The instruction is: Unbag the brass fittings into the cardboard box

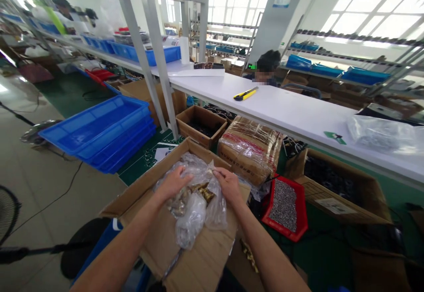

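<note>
An open cardboard box [195, 265] in front of me holds clear plastic bags [191, 221] with brass-coloured metal parts [206, 193] showing among them. My left hand [172, 182] rests on the crumpled plastic at the left, its fingers spread. At the right, my right hand [228, 184] pinches the gathered edge of a clear plastic bag [217, 210] between thumb and fingers. Part of that bag hangs down below the hand. More brass-coloured pieces [248, 255] lie below the box, by my right forearm.
Stacked blue trays [99, 126] stand at left. A white bench [278, 106] crosses ahead, bearing a yellow utility knife [245, 94]; a person [266, 66] is behind it. Beneath are a wrapped carton [250, 150], a red bin [302, 225] of small metal parts and a cardboard box [341, 186] of black parts.
</note>
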Tool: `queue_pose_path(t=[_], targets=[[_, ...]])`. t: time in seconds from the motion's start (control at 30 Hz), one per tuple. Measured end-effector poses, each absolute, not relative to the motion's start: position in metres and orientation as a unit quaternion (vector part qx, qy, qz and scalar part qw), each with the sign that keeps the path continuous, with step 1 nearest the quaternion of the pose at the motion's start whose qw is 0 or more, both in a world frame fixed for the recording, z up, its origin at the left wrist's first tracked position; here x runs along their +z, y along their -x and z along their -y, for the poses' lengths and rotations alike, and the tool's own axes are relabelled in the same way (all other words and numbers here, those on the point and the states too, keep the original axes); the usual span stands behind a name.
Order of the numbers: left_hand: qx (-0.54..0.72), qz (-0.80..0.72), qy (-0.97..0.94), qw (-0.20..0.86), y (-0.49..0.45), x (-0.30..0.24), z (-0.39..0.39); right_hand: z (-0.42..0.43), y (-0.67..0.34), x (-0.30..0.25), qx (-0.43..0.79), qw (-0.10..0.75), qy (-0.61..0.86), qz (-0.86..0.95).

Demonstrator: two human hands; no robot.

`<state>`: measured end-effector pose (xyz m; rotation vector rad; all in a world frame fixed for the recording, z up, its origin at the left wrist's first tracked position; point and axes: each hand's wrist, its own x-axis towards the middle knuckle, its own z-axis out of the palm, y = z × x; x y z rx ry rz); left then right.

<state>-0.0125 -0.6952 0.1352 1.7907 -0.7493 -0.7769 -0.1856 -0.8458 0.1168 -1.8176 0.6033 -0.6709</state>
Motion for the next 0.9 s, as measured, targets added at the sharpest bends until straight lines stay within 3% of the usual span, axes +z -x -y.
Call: queue_pose_path(t=[0.13, 0.27, 0.47, 0.57, 0.73, 0.9], targets=[[-0.167, 0.412, -0.802, 0.400, -0.014, 0.123, 0.705, 0.845, 0.190, 0.134, -0.265, 0.393, 0.849, -0.231], [-0.107, 0.538, -0.797, 0.253, -0.012, 0.098, 0.723, 0.836, 0.190, 0.178, -0.264, 0.321, 0.887, -0.200], [-0.101, 0.523, -0.811, 0.242, -0.005, 0.081, 0.741, 0.834, 0.200, 0.210, -0.332, 0.225, 0.868, -0.292], [-0.105, 0.512, -0.803, 0.285, -0.006, 0.087, 0.743, 0.837, 0.203, 0.193, -0.337, 0.275, 0.856, -0.280], [-0.097, 0.438, -0.804, 0.391, 0.001, 0.111, 0.740, 0.834, 0.200, 0.152, -0.283, 0.464, 0.796, -0.268], [-0.230, 0.181, -0.650, 0.701, 0.029, 0.142, 0.737, 0.825, 0.183, 0.126, -0.225, 0.535, 0.762, -0.286]])
